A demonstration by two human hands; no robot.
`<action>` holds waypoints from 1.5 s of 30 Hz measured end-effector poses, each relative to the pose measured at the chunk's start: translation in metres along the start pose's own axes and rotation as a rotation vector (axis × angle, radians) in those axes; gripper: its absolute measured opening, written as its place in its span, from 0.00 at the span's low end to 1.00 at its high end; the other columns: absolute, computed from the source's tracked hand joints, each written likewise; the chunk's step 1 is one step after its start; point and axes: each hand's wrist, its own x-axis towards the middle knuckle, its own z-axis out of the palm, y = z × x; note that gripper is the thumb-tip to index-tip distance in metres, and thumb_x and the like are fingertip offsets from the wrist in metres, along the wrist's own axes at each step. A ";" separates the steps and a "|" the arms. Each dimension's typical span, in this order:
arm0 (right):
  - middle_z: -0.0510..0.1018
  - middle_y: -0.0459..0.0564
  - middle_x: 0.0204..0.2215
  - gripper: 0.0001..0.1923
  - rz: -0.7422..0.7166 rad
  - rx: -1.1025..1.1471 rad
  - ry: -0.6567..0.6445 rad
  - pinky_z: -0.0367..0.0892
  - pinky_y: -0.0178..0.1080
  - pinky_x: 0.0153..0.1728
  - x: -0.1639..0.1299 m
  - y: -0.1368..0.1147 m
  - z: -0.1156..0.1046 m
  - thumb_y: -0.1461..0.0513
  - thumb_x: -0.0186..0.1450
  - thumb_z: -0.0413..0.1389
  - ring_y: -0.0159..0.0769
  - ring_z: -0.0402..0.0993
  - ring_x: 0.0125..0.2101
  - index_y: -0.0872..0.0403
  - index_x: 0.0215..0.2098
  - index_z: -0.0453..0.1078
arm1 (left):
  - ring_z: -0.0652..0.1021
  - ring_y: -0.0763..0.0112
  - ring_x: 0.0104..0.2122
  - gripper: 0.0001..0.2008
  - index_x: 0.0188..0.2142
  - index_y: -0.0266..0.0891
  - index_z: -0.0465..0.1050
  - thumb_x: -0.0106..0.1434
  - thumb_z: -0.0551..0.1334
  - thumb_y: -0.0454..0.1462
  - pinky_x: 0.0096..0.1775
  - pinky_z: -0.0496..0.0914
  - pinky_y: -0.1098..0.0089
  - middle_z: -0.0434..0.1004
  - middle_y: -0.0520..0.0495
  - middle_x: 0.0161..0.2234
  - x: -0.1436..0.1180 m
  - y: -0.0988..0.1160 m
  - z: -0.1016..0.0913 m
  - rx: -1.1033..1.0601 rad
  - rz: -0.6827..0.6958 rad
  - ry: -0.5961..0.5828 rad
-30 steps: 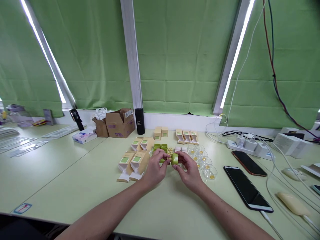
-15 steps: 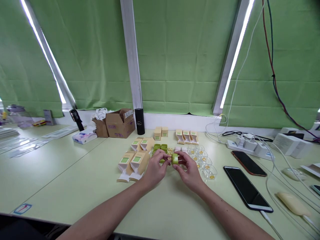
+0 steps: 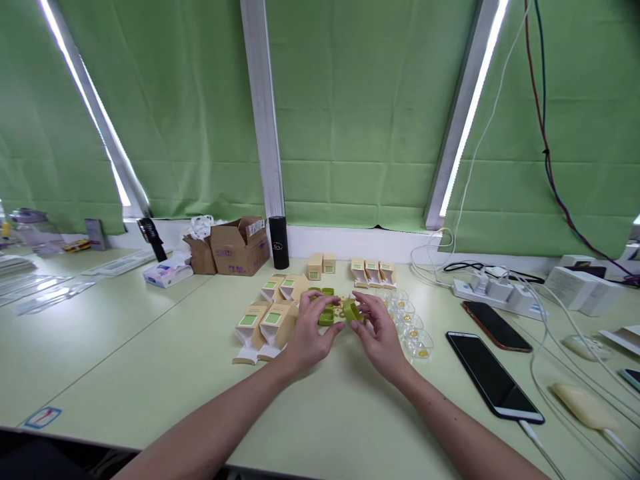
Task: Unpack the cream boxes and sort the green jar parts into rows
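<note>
Between the thumb and fingers of my right hand [image 3: 379,335] is a small green square-looking container [image 3: 353,310], tilted just above the table. My left hand [image 3: 309,339] has its thumb and fingers apart, with nothing visible in its grasp. It hovers beside several similar green containers [image 3: 327,317], which its fingers partly cover. Small yellowish pieces [image 3: 342,301] lie behind and between my hands. To the right of my right hand stand several clear plastic cups [image 3: 414,333], each with a yellow spot inside. Open beige cartons [image 3: 279,323] with green labels lie left of my left hand.
More small cartons [image 3: 373,273] stand farther back. A black tumbler [image 3: 279,243] and a brown cardboard box [image 3: 241,248] are near the wall. On the right are a white-edged phone [image 3: 494,375], a darker phone [image 3: 497,325], a power strip [image 3: 495,293] and loose cables.
My left hand has let go of what it pinched against the green container and moved slightly left, its fingers spreading. The container in my right hand has turned and tilted.
</note>
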 end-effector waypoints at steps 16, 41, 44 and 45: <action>0.72 0.58 0.56 0.26 -0.350 -0.354 -0.059 0.72 0.55 0.58 -0.003 0.001 -0.004 0.70 0.69 0.52 0.49 0.70 0.59 0.47 0.63 0.63 | 0.66 0.53 0.58 0.23 0.59 0.46 0.73 0.64 0.70 0.38 0.58 0.69 0.49 0.78 0.41 0.51 0.002 -0.006 0.003 -0.004 0.064 -0.066; 0.73 0.54 0.42 0.14 -0.484 -0.585 0.092 0.70 0.44 0.40 -0.001 -0.007 -0.005 0.73 0.65 0.55 0.44 0.66 0.44 0.51 0.39 0.79 | 0.67 0.53 0.54 0.21 0.57 0.42 0.74 0.65 0.69 0.34 0.55 0.70 0.50 0.79 0.41 0.50 -0.006 0.000 0.006 0.207 0.309 -0.003; 0.71 0.53 0.38 0.12 -0.479 -0.594 0.099 0.68 0.42 0.37 -0.001 -0.006 -0.004 0.72 0.66 0.56 0.42 0.66 0.41 0.52 0.37 0.78 | 0.68 0.52 0.54 0.20 0.57 0.42 0.73 0.65 0.68 0.34 0.55 0.70 0.49 0.79 0.40 0.50 -0.006 -0.001 0.006 0.219 0.321 -0.012; 0.71 0.53 0.37 0.11 -0.474 -0.596 0.097 0.67 0.42 0.36 -0.001 -0.006 -0.003 0.72 0.66 0.56 0.42 0.65 0.40 0.53 0.37 0.77 | 0.68 0.52 0.54 0.20 0.57 0.42 0.73 0.66 0.67 0.34 0.55 0.70 0.49 0.78 0.40 0.50 -0.007 0.000 0.006 0.226 0.325 -0.014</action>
